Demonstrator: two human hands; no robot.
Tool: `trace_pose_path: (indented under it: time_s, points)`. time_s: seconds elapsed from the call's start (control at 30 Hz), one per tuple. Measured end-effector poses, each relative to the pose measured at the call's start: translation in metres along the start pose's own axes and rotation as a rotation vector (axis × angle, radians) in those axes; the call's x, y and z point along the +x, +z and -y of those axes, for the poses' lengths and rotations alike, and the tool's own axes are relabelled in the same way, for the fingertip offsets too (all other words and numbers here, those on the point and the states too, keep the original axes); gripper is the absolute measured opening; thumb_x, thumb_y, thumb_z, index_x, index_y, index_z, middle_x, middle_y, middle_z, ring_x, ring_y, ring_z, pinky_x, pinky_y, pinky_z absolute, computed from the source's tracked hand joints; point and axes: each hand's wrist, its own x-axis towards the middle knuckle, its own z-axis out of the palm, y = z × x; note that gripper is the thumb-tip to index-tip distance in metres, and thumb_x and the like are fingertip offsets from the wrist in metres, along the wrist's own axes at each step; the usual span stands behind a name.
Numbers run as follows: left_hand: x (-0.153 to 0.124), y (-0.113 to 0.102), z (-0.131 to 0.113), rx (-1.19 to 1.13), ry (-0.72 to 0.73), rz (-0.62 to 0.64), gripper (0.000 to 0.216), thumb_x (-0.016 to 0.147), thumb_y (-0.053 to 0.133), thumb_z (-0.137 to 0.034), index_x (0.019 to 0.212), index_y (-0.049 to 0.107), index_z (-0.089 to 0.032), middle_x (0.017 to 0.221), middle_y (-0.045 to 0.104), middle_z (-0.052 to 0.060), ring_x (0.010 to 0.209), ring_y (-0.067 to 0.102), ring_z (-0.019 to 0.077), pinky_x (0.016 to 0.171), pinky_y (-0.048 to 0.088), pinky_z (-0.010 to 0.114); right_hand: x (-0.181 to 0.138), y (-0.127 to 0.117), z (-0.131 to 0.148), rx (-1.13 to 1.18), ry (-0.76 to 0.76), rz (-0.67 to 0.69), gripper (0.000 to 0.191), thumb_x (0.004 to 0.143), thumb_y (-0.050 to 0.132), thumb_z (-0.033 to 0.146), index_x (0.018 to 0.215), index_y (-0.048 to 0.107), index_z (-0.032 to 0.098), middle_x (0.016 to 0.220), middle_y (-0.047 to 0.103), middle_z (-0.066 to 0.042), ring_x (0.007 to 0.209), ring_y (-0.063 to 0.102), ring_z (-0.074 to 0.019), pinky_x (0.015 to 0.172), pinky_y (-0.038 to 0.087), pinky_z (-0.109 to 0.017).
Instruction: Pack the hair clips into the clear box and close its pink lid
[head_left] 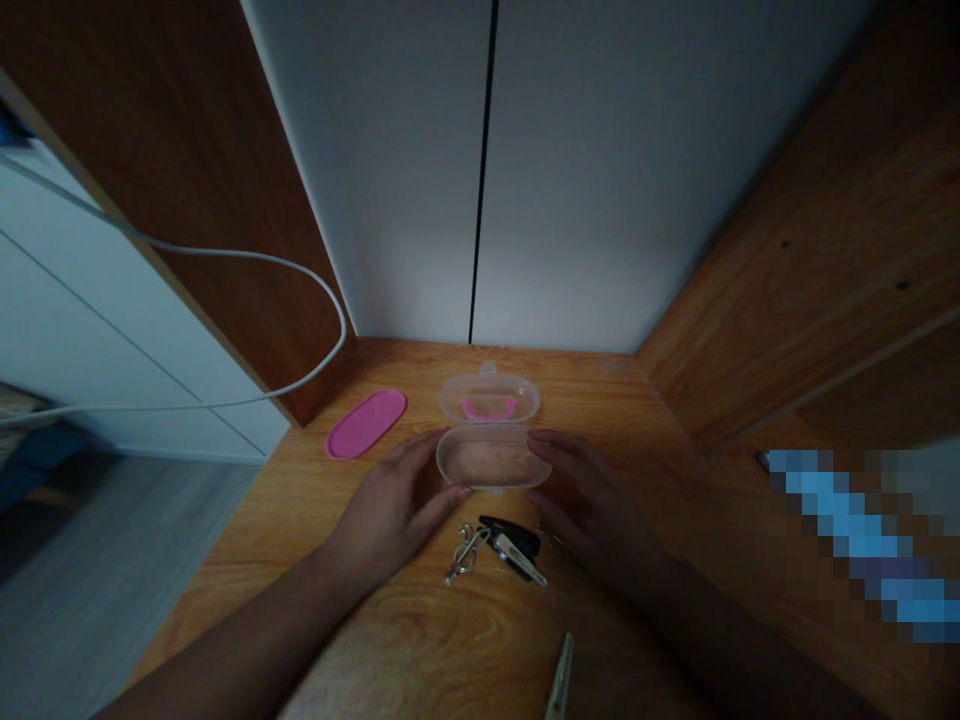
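Box (493, 460) rests on wooden desk (450, 630) below white wall (600, 180).

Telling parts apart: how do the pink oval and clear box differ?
The pink oval is opaque and flat; the clear box is see-through, deeper. The pink oval lies untouched; the clear box sits open between the left hand and right hand. Both oval, on the table.

Dim overall; soft light brightens the white wall (480, 200) at upper centre. Corners fall dark, edges bow outward, and a pixelated block sits at lower right.
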Motion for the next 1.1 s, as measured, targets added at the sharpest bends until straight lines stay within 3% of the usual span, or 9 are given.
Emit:
trace_pose_path:
  time_s: [0.13,0.27,0.6,1.1]
  points:
    - [-0.0001,0.0004,0.0011,0.047,-0.007,-0.017,0.047,0.095,0.056,-0.039,0.137,0.051,-0.019,0.139,0.059,0.012,0.128,0.055,0.0286,0.108,0.046,0.05,0.0021,0.0012,-0.0015,-0.015,-0.016,-0.031,0.033,0.094,0.057,0.014,0.123,0.06,0.03,0.137,0.049,-0.009,0.123,0.052,-0.0232,0.1,0.053,-0.043]
    - [-0.0018,0.0015,0.0043,0.07,-0.003,-0.041,0.047,0.095,0.056,-0.038,0.137,0.05,-0.018,0.137,0.06,0.012,0.126,0.056,0.0278,0.108,0.046,0.049,0.0041,0.0008,-0.0005,-0.018,-0.036,-0.061,0.027,0.093,0.058,0.012,0.113,0.065,0.028,0.136,0.048,-0.009,0.124,0.051,-0.0241,0.098,0.054,-0.043]
    - [-0.0043,-0.0001,0.0028,0.073,0.002,-0.148,0.054,0.093,0.057,-0.033,0.142,0.038,-0.019,0.14,0.054,0.015,0.13,0.051,0.0301,0.107,0.045,0.052,0.0025,-0.0012,-0.001,0.001,-0.004,-0.057,0.036,0.092,0.06,0.016,0.125,0.059,0.028,0.14,0.047,-0.012,0.128,0.05,-0.0272,0.101,0.052,-0.049]
    - [-0.0019,-0.0005,0.0009,0.075,0.085,-0.079,0.055,0.093,0.055,-0.029,0.143,0.035,-0.018,0.142,0.051,0.014,0.131,0.048,0.0282,0.111,0.04,0.053,0.0027,-0.0011,-0.0001,-0.039,-0.014,-0.04,0.049,0.092,0.056,0.013,0.139,0.047,0.026,0.15,0.038,-0.014,0.139,0.039,-0.029,0.108,0.045,-0.053]
